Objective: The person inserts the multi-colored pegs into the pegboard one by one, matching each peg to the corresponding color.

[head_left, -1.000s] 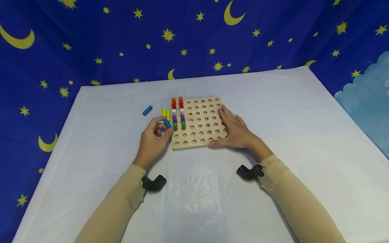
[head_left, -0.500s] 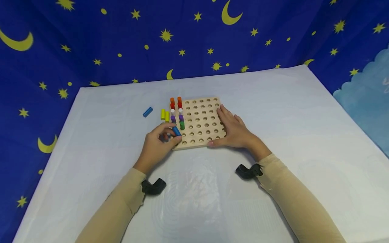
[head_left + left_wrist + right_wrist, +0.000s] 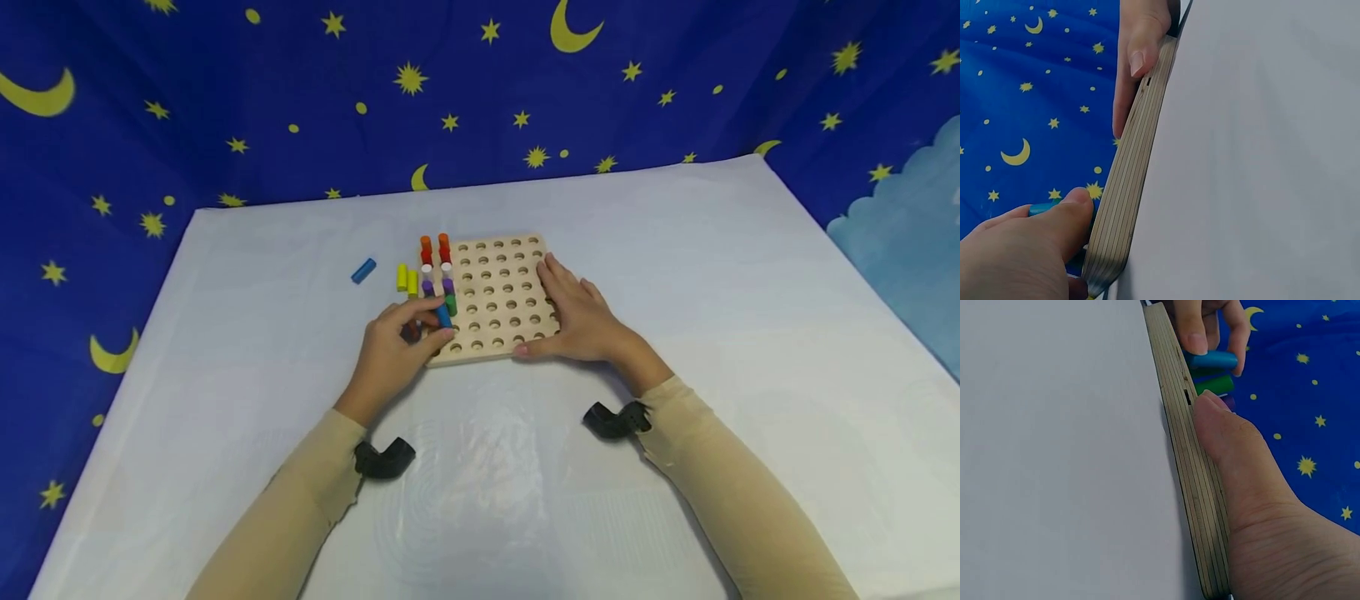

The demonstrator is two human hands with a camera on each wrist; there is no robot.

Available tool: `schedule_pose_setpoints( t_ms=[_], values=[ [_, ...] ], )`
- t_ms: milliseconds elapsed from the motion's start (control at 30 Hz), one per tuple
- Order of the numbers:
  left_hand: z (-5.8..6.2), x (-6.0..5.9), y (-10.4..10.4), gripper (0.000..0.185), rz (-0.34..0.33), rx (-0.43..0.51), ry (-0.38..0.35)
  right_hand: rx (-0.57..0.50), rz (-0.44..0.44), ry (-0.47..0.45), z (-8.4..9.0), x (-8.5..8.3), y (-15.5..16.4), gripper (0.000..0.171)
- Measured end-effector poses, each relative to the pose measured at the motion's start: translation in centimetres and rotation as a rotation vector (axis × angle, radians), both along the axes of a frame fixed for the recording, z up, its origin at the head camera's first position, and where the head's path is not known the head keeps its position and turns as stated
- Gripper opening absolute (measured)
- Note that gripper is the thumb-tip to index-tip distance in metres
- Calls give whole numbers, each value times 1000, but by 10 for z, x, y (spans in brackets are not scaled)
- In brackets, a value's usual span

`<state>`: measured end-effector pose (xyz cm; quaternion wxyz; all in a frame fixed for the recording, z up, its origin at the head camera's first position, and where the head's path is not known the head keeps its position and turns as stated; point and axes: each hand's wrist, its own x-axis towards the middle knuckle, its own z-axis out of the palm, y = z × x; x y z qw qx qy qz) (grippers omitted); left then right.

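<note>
My left hand [image 3: 393,350] pinches a blue peg [image 3: 444,315] between thumb and fingers, nearly upright over the near left part of the wooden pegboard [image 3: 450,361]. In the right wrist view this blue peg [image 3: 1213,360] is right at the board, beside a standing green peg [image 3: 1216,385]. Two columns of pegs stand at the board's left: orange, red, white [image 3: 447,269], purple, then green, partly covered by the left hand. My right hand [image 3: 581,321] rests along the board's right side, fingers spread, its thumb at the front edge.
Two yellow pegs [image 3: 402,277] lie on the white table [image 3: 487,467] just left of the board. Farther left lies another blue peg [image 3: 363,271]. A blue curtain [image 3: 300,83] with stars and moons hangs behind the table. Each wrist wears a black mount [image 3: 386,458].
My left hand has carried the blue peg rightward from beside the board to over its second column, and the peg has turned more upright. The right hand stays at the board's right side.
</note>
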<state>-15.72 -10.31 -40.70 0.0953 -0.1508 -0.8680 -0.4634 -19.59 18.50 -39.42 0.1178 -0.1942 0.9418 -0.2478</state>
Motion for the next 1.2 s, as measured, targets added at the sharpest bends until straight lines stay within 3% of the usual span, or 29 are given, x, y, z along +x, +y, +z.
schedule_pose_setpoints(
  t_ms=[333, 700, 933, 1000, 1100, 1200],
  values=[
    [1, 1, 6, 40, -22, -24, 24, 3, -1, 7, -1, -1, 1, 134],
    [5, 6, 7, 33, -61, -79, 144, 4, 3, 7, -2, -1, 0, 133],
    [3, 4, 0, 41, -106, -113, 126, 0, 4, 5, -1, 0, 0, 132],
    [2, 1, -6, 45, -126, -73, 134, -3, 4, 5, -1, 0, -1, 132],
    [4, -8, -20, 41, -65, 12, 153, -9, 2, 7, -2, -1, 0, 132],
    [4, -20, -40, 34, 131, 71, 174, -15, 4, 9, -3, -1, 0, 132]
  ],
)
